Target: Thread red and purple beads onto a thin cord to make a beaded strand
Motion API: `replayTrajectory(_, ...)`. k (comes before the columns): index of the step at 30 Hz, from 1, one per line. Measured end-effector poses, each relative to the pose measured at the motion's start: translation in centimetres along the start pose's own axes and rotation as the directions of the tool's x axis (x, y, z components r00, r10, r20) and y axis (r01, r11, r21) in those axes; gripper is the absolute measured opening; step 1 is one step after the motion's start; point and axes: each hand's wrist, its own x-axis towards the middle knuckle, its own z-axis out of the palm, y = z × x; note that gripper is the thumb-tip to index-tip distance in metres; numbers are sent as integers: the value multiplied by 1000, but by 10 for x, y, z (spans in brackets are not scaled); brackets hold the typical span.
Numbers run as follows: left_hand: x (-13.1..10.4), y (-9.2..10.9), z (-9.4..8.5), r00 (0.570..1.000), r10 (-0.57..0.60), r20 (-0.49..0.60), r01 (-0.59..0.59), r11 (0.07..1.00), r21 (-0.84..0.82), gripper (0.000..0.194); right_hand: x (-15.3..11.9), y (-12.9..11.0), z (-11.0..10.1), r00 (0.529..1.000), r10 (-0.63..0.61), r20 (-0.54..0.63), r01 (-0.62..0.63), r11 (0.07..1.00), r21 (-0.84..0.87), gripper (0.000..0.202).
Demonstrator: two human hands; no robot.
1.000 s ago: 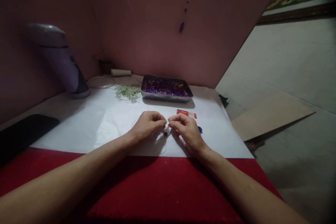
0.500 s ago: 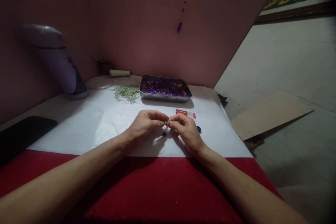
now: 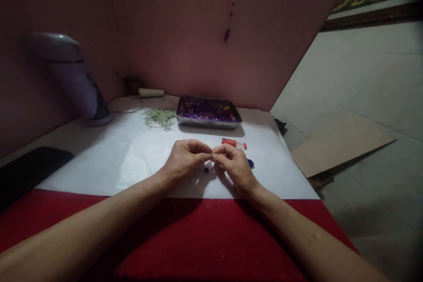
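My left hand (image 3: 187,155) and my right hand (image 3: 235,163) meet over the white paper, thumb and forefinger of each pinched together. Between the fingertips seems to run a thin thread, mostly hidden by the fingers. Just below them shows a small cluster of clear, pinkish beads (image 3: 211,165), along with one dark bead (image 3: 206,170). Close by my right hand lies a blue object (image 3: 250,163), partly covered by the hand. A red-and-clear flat packet (image 3: 234,143) rests right behind the fingers.
A metal tray (image 3: 208,124) of purple beads stands at the back, beside a tangle of pale green threads (image 3: 160,117). At left are a purple bottle (image 3: 77,81) and a black phone-like object (image 3: 36,165). A beaded strand (image 3: 227,34) hangs at the pink wall.
My left thumb has moved in against the right fingertips, closing the small gap between the hands. The tray and other things stay in place; the view shifts very slightly.
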Motion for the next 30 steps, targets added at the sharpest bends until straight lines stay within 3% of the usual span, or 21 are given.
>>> replayTrajectory(7,3,-3,-2,995,80,-58,-74,993,90,3,0,0,0,1000,-6,2,6,1000,-3,7)
replayTrajectory(17,5,-9,-3,995,87,-52,-85,996,38,11,1,0,1,1000,1,17,-1,1000,8,7)
replayTrajectory(21,7,-11,-5,987,94,-131,-91,995,28,22,0,-1,1,1000,26,-1,-26,999,25,8)
replayTrajectory(26,4,-4,-10,939,225,-260,-166,958,232,11,0,-1,1,999,38,-17,-38,999,32,9)
replayTrajectory(30,-5,6,-5,959,268,-96,-213,900,381,24,1,2,1,999,17,-44,-17,1000,14,8)
